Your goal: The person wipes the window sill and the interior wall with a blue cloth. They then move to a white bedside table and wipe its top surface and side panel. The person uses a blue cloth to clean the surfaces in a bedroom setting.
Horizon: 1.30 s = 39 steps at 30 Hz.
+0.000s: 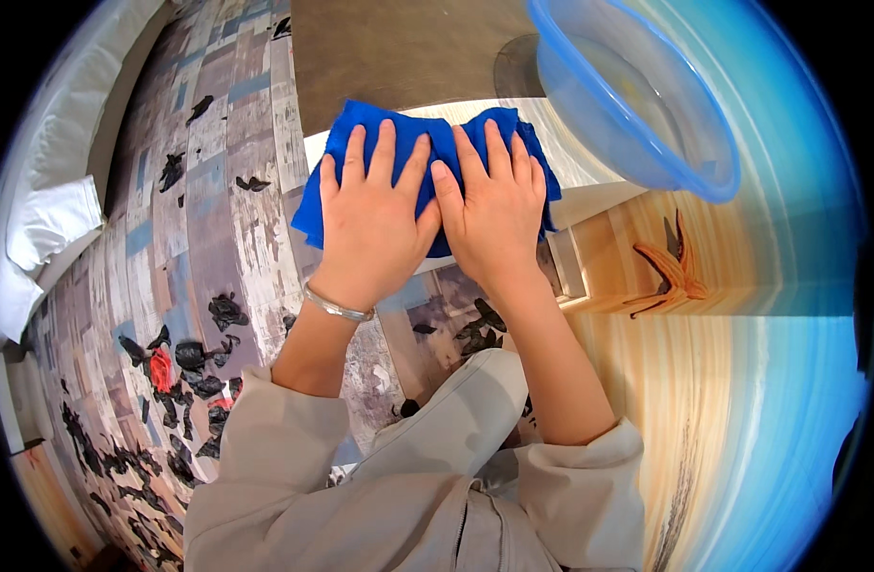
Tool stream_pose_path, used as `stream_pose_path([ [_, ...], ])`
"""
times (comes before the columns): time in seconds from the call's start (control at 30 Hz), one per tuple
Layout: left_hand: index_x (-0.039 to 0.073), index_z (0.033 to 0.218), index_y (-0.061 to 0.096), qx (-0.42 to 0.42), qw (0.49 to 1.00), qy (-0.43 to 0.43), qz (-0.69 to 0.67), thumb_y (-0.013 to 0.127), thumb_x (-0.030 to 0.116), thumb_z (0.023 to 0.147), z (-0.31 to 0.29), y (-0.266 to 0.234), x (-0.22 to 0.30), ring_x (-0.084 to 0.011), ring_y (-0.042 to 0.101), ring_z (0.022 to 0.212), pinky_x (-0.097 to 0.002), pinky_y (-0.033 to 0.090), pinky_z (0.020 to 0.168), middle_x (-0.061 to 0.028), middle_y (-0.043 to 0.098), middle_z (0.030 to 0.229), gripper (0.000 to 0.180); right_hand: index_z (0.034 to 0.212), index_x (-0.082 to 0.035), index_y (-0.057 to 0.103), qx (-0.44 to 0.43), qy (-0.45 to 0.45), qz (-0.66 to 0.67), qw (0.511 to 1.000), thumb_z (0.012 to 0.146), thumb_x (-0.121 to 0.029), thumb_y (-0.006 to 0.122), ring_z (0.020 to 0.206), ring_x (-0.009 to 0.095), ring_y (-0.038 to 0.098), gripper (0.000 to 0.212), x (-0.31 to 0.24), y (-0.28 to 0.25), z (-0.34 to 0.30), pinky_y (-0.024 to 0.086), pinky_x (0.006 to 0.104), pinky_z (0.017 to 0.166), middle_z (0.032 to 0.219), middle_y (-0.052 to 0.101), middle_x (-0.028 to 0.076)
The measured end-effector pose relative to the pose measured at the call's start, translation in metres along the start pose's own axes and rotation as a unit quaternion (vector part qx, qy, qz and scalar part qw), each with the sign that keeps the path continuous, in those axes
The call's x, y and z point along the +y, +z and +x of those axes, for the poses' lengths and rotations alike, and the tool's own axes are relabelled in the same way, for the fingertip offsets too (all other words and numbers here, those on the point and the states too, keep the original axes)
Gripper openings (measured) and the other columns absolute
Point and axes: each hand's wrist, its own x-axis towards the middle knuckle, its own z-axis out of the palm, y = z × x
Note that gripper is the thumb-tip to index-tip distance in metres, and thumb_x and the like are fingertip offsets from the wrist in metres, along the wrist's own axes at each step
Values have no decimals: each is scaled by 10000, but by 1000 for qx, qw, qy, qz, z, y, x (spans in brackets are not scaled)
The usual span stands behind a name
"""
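Note:
A blue cloth (pixel 337 143) lies spread and slightly rumpled on the near edge of a white-edged surface (pixel 575 153). Both palms rest flat on it, side by side. My left hand (pixel 375 210), with a silver bangle at its wrist, covers the cloth's left half, its fingers apart and pointing away from me. On the right half lies my right hand (pixel 494 200), fingers stretched out, the thumb close to the left hand. Neither hand is gripping the cloth. What lies under the cloth is hidden.
At the far right a translucent blue plastic basin (pixel 637 105) stands on the surface's brown top (pixel 399 57). Black scraps (pixel 194 357) and a red piece (pixel 161 369) litter the wood-patterned floor (pixel 208 191). White bedding (pixel 60 210) is at left; a beach-print wall with a starfish (pixel 673 272) is at right.

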Motion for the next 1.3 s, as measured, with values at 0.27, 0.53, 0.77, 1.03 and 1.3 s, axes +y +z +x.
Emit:
stream_pose_path([
  [0.27,47,1270,489,-104,981,151,-62,489,405,872,27,-5,-30,-385,260,1322,-521,196,1056,-200,309,1425,535,1249,-14,507,-65,-4,-9,998,872,-289,482,1238,364,390,467,8,-2,9,271,478,1028,1328,446,195],
  [0.53,16,1330,383,-141,963,229,-15,388,376,933,114,52,-39,-324,222,1356,-475,182,1089,-190,278,1445,537,1278,27,448,-94,64,-20,993,876,-238,389,1268,340,363,485,56,33,74,282,446,1044,1369,403,179],
  [0.77,-48,1320,357,-142,975,169,-13,364,337,932,89,36,-42,-355,226,1348,-444,177,1101,-254,279,1420,546,1228,49,489,-133,-44,36,990,856,-234,404,1206,341,437,475,48,31,78,331,414,1020,1294,480,200],
  [1.03,-66,1297,376,-169,969,181,-20,437,373,906,44,-2,-48,-368,224,1344,-477,179,1091,-250,284,1414,590,1218,78,485,-71,-103,53,991,829,-246,472,1220,376,407,507,20,25,41,283,464,1038,1288,460,245],
  [1.3,42,1416,250,-214,957,195,34,299,334,971,156,67,-72,-273,121,1395,-388,110,1129,-151,172,1496,535,1283,87,388,-122,99,-9,988,855,-244,396,1273,377,332,541,55,76,123,254,420,1067,1342,380,261],
])
